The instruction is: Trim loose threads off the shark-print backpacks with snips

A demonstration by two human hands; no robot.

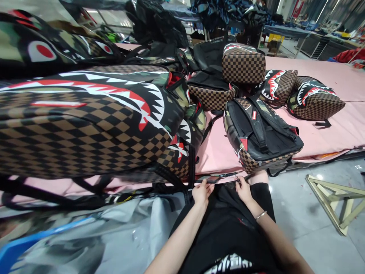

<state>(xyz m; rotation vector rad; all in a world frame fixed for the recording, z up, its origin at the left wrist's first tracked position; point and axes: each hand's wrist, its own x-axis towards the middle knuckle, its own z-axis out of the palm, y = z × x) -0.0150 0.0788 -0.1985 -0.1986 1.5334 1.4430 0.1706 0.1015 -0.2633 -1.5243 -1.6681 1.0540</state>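
Note:
At the pink table's front edge, my left hand (203,191) has its fingers bent over a dark strip of material (209,179). My right hand (243,189), with a bracelet on the wrist, is closed around a small dark tool (237,178), perhaps scissors, whose tip points at the strip. Just beyond my right hand a black backpack (265,133) lies with its straps up. A large checkered backpack with a shark mouth (85,125) fills the left, and a smaller one (188,140) leans behind it, close to my left hand.
Several checkered bags (243,64) lie farther back on the pink table (342,83). Grey plastic sheeting (137,228) and a blue edge (37,238) are at the lower left. A wooden frame (338,199) stands on the floor at the right. Black straps hang below the large backpack.

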